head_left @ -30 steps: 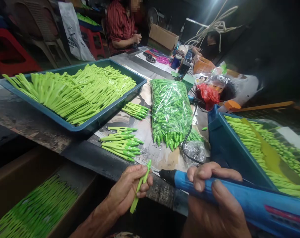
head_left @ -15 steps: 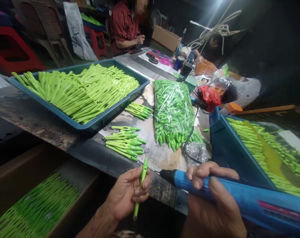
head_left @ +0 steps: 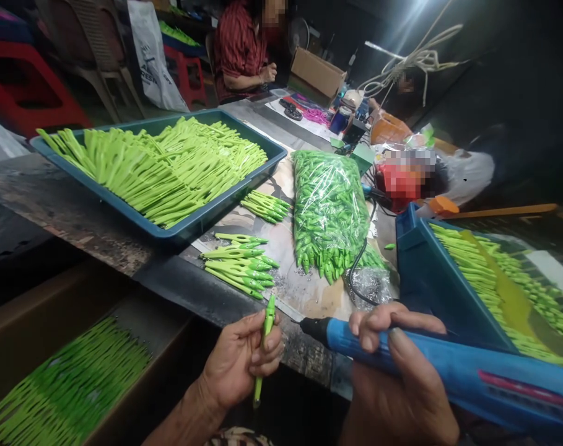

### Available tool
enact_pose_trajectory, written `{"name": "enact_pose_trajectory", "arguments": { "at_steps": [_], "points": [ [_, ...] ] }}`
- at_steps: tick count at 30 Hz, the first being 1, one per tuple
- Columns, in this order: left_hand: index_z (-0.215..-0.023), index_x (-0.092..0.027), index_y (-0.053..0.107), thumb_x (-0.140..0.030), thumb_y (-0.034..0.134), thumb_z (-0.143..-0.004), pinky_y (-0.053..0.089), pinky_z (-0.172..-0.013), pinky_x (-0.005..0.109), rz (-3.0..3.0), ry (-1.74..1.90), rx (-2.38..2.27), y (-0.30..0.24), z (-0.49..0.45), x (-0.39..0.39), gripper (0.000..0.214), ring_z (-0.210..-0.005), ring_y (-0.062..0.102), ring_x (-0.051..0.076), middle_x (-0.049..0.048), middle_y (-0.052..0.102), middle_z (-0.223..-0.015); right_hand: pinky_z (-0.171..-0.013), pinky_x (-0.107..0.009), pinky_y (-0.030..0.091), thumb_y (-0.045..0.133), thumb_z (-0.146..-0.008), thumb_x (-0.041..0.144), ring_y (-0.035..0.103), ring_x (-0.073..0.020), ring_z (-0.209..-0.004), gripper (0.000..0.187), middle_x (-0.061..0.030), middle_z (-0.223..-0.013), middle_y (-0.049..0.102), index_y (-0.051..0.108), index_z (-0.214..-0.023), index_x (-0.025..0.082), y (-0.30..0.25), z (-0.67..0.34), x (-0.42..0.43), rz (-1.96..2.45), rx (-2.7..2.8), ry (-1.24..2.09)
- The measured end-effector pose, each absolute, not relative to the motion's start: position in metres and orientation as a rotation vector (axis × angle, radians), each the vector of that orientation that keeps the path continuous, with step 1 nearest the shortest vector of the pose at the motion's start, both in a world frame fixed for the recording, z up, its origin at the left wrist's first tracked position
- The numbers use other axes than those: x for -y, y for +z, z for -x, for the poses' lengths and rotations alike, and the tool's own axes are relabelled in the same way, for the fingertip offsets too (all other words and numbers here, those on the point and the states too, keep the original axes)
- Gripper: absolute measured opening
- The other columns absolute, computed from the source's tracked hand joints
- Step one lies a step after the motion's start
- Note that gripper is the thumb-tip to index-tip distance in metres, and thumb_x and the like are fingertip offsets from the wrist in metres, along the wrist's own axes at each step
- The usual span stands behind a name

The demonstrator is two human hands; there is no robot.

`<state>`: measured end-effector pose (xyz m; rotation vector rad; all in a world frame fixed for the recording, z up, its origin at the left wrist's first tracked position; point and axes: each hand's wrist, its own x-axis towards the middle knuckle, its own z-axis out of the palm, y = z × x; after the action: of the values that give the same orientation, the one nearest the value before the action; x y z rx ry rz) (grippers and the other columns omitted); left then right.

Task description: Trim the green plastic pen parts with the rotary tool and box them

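Note:
Just off the table's front edge, my left hand (head_left: 241,356) is closed around a slim green plastic piece (head_left: 268,319), its pointed tip up. My right hand (head_left: 402,371) grips a blue electric screwdriver (head_left: 453,365), whose thin bit points left toward the green piece without touching it. Beyond my left hand lies a small pile of similar green pieces (head_left: 237,263) with darker green tips, and another bundle (head_left: 265,205) is behind it. A clear plastic bag (head_left: 331,210) full of small green parts stands on the table, with tiny metal bits scattered near it.
At left a dark blue tray (head_left: 170,232) holds many light green pieces. A blue bin (head_left: 420,272) with more stands at right. Below the table edge, a box (head_left: 137,378) contains finished-looking green pieces. A black cable (head_left: 355,266) crosses the table. Another person (head_left: 241,49) sits at the far side.
The view has shifted slightly, so the table things appear a little further right. Both hands keep their holds, with the green piece and the screwdriver nearly unmoved.

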<state>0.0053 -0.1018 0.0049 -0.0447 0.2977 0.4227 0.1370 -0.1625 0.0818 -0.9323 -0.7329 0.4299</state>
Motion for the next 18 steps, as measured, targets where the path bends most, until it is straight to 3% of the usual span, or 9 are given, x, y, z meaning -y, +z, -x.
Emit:
{"name": "enact_pose_trajectory", "arguments": {
  "at_steps": [18],
  "points": [
    [-0.078,-0.007,0.058,-0.022,0.044,-0.083,0.018,-0.033,0.012,0.029,0.437,-0.25,0.0007,-0.0051,0.1015,0.021,-0.036,0.023,0.002,-0.0022,0.043,-0.047,-0.059,-0.029,0.039,0.048,-0.072,0.009,0.046,-0.009,-0.051,0.015,0.0001,-0.071,0.054,0.053,-0.084,0.016,0.0823,-0.1346,0.1623,0.965,0.721,0.42]
  ]
}}
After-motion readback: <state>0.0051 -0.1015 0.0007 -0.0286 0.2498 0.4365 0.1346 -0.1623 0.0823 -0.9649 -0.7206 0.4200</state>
